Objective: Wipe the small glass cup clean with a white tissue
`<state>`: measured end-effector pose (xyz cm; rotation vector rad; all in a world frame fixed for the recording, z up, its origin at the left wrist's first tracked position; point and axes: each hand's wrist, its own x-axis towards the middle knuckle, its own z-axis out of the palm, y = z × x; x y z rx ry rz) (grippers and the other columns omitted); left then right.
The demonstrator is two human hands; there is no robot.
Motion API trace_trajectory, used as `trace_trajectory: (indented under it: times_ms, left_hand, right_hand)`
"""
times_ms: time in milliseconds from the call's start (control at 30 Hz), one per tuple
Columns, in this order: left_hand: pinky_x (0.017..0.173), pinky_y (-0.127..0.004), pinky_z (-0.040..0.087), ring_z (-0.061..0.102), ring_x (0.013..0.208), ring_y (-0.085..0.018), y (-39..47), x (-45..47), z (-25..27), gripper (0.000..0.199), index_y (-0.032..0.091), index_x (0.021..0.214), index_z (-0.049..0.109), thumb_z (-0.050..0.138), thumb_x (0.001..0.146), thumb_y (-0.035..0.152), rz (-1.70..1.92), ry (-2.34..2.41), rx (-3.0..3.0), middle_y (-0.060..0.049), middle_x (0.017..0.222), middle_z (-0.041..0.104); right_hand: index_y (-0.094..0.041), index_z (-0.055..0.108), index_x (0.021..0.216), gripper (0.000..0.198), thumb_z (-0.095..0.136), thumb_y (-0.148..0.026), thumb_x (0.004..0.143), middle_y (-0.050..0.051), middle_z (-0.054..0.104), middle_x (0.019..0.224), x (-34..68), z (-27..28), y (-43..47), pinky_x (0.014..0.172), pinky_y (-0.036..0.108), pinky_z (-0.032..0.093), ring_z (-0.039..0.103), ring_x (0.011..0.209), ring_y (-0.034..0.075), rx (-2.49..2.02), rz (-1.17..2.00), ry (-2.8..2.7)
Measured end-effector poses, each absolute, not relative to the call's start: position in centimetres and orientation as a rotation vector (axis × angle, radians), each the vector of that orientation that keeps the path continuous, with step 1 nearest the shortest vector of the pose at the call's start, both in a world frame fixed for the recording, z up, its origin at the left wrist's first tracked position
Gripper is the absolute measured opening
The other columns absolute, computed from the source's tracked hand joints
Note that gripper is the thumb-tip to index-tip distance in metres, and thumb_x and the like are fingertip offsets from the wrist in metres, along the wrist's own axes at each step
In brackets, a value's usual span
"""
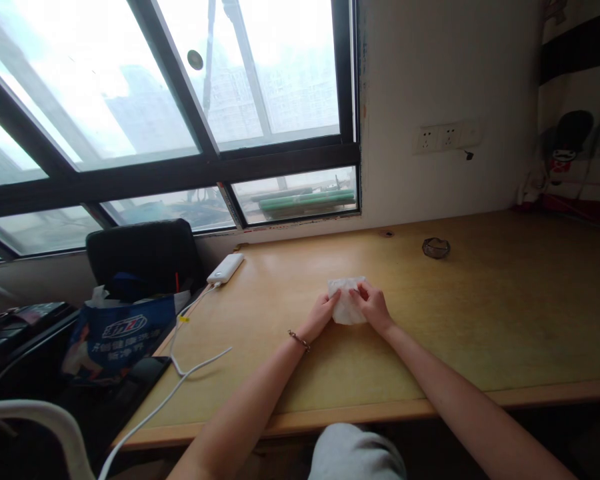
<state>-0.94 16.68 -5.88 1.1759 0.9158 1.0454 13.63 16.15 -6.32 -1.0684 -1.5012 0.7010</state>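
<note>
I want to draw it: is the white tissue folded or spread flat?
Folded: the tissue forms a small thick pad between both hands, not a flat sheet.

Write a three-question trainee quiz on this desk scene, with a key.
1. True or false: both hands touch the white tissue.
2. Which wrist wears the bracelet? A) left B) right
3. What lies at the desk's left end, by the window, with a white cable plugged in?

Key
1. True: the left hand and right hand hold it on the desk.
2. A.
3. The white power bank.
</note>
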Motion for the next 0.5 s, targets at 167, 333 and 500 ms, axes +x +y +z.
trace_trajectory:
  times_ms: [167,333,500]
  left_hand:
    - [0.056,-0.025,0.043,0.058,0.059,-0.016,17.0,-1.0,-6.3,0.043,0.007,0.085,0.064,0.057,0.07,0.047,1.062,0.845,1.038,-0.011,0.076,0.066]
    - [0.064,-0.027,0.046,0.061,0.069,-0.019,17.5,-1.5,-6.5,0.036,0.007,0.092,0.061,0.062,0.069,0.035,1.059,0.704,0.908,-0.013,0.084,0.065]
    - [0.066,-0.027,0.047,0.061,0.066,-0.016,18.0,-1.9,-6.9,0.023,0.008,0.087,0.061,0.062,0.07,0.024,1.098,0.662,0.79,-0.01,0.08,0.066]
  right_hand:
    - [-0.018,0.055,0.074,0.024,0.053,-0.042,0.071,0.002,0.059,0.065,13.8,-6.5,16.6,0.048,0.025,0.045,0.053,0.055,0.015,-1.006,0.922,-1.299]
    - [-0.018,0.053,0.07,0.025,0.056,-0.043,0.069,0.0,0.056,0.059,13.8,-6.5,16.9,0.044,0.026,0.045,0.053,0.048,0.014,-0.972,1.012,-1.223]
    - [-0.018,0.052,0.067,0.027,0.057,-0.044,0.067,-0.002,0.055,0.057,13.7,-6.6,16.9,0.044,0.027,0.048,0.053,0.047,0.014,-0.979,1.078,-1.162]
